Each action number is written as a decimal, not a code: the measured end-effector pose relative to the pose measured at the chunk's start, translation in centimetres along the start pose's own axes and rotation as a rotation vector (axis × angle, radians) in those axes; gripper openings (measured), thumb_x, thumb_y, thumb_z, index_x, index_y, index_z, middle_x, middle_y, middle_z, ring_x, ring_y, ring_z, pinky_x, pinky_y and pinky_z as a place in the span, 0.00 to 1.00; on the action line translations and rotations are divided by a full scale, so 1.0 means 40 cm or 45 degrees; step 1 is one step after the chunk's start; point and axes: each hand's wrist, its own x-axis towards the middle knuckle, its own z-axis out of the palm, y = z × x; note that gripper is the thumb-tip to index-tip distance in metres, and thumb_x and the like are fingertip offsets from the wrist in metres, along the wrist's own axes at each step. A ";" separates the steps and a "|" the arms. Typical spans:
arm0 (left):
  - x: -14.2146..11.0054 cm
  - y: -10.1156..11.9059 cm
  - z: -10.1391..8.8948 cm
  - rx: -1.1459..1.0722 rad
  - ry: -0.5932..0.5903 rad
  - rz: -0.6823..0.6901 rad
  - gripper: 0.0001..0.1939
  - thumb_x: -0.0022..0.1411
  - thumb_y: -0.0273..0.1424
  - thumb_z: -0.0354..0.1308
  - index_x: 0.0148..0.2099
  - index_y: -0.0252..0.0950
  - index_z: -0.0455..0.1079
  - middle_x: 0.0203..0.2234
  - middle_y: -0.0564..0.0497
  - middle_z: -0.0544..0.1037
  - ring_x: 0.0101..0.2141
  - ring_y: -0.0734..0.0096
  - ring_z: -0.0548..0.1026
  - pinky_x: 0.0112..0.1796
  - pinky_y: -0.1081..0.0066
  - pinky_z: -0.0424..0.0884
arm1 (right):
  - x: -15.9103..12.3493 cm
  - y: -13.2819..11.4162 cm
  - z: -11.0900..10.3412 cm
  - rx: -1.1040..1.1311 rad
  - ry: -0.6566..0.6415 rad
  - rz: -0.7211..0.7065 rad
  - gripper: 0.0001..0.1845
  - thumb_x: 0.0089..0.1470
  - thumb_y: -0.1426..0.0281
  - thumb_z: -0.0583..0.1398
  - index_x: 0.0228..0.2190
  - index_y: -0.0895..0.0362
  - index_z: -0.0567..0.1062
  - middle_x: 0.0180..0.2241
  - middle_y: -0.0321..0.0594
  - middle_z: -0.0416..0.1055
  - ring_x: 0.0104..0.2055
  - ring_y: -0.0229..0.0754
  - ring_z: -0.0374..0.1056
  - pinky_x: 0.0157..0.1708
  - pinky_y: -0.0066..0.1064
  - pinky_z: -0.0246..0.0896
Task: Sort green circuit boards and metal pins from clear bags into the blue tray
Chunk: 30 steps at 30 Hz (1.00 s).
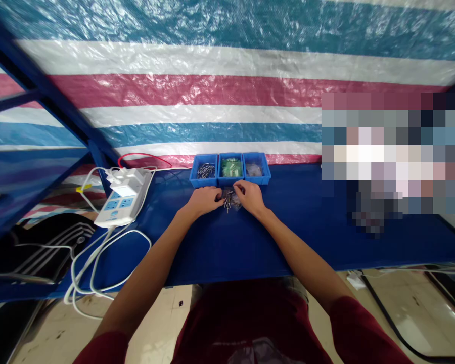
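Both my hands rest on the blue table [220, 242] just in front of three small blue bins. My left hand [206, 199] has its fingers curled, with fingertips at a small pile of dark metal pins [229, 201]. My right hand [250, 196] is also curled, with fingertips pinched at the right side of the same pile beside a clear plastic bag [235, 198]. What each pinch holds is too small to make out. The left bin [203, 172] holds dark pins, the middle bin [231, 168] green parts, the right bin [255, 170] clear bags.
A white power strip [122, 201] with plugged adapters lies at the table's left, its white cables looping over the front edge. A red wire [144, 154] runs along the striped tarp wall behind. Blue shelf frame stands at left. A blurred area lies to the right.
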 end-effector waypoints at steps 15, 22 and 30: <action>0.006 0.002 0.012 -0.001 -0.008 -0.070 0.08 0.59 0.34 0.54 0.34 0.38 0.72 0.31 0.49 0.80 0.33 0.62 0.76 0.29 0.70 0.62 | -0.001 -0.005 0.000 -0.027 -0.042 0.017 0.10 0.58 0.71 0.55 0.32 0.55 0.77 0.28 0.38 0.75 0.29 0.40 0.68 0.32 0.29 0.56; 0.010 -0.007 0.016 -0.041 0.098 -0.119 0.05 0.57 0.32 0.56 0.34 0.38 0.72 0.28 0.49 0.80 0.32 0.60 0.77 0.28 0.70 0.62 | -0.001 -0.003 0.001 -0.019 -0.022 0.005 0.10 0.58 0.72 0.55 0.32 0.55 0.77 0.28 0.38 0.75 0.29 0.41 0.69 0.32 0.30 0.58; 0.012 -0.024 0.026 -0.406 0.557 0.149 0.06 0.59 0.29 0.55 0.36 0.36 0.73 0.26 0.52 0.78 0.25 0.72 0.73 0.30 0.73 0.65 | -0.001 -0.007 -0.001 0.059 -0.005 -0.107 0.12 0.62 0.68 0.55 0.39 0.54 0.78 0.37 0.42 0.76 0.37 0.43 0.71 0.39 0.32 0.63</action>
